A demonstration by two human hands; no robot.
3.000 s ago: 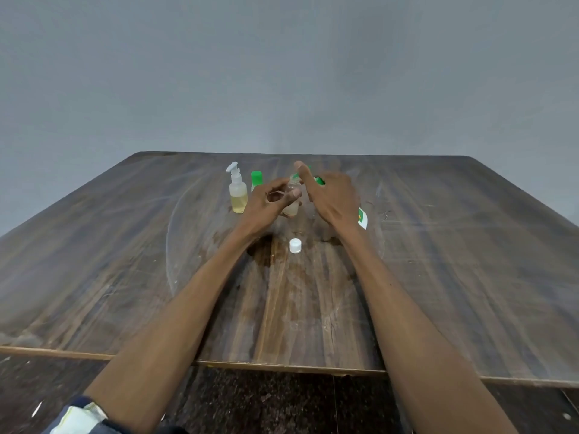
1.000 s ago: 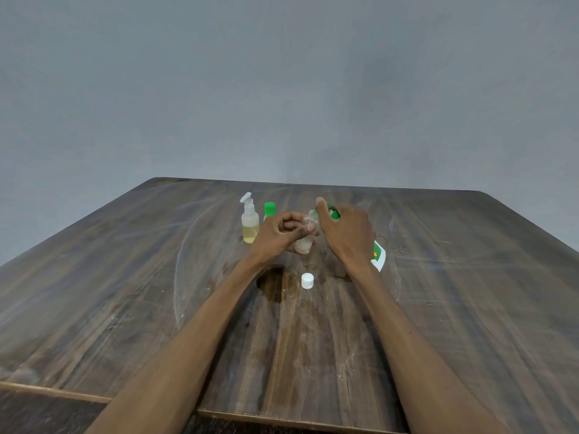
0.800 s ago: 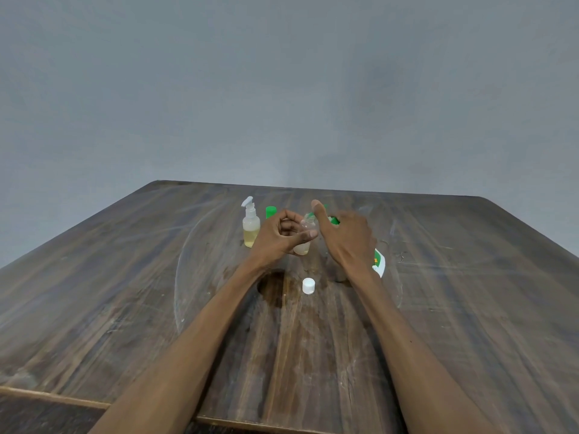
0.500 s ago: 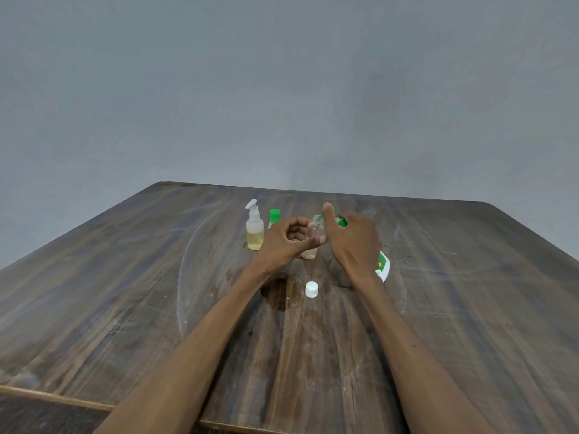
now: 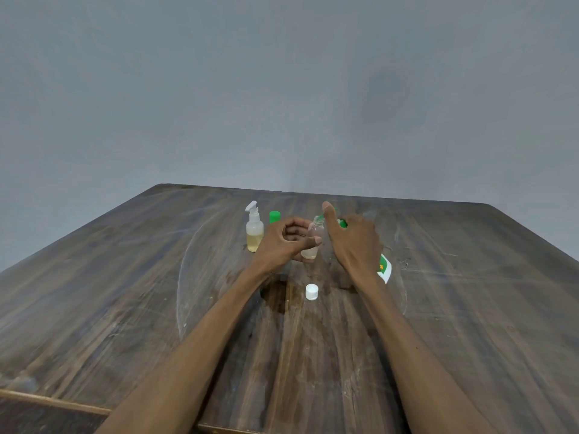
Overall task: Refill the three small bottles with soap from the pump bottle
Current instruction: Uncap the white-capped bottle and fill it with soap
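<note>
– What's the room like?
– Grey wall (image 5: 282, 89), scuffed wooden table (image 5: 125, 292).
– The hands?
– Left hand (image 5: 283, 242) grips a small bottle (image 5: 312, 241); right hand (image 5: 352, 242) holds the pump bottle (image 5: 384, 269), thumb up. A spray bottle (image 5: 254, 230) stands left of the hands, a white cap (image 5: 311, 291) nearer than them.

A dark, streaked wooden tabletop (image 5: 125, 292) fills the lower view. Behind it rises a plain grey wall (image 5: 282, 89), evenly lit.

The right hand (image 5: 352, 242) covers most of the pump bottle (image 5: 384, 268) (just a bit of label pokes out), the left hand (image 5: 283, 245) hides half a green-capped bottle (image 5: 274, 216), and both forearms run off the bottom edge.
</note>
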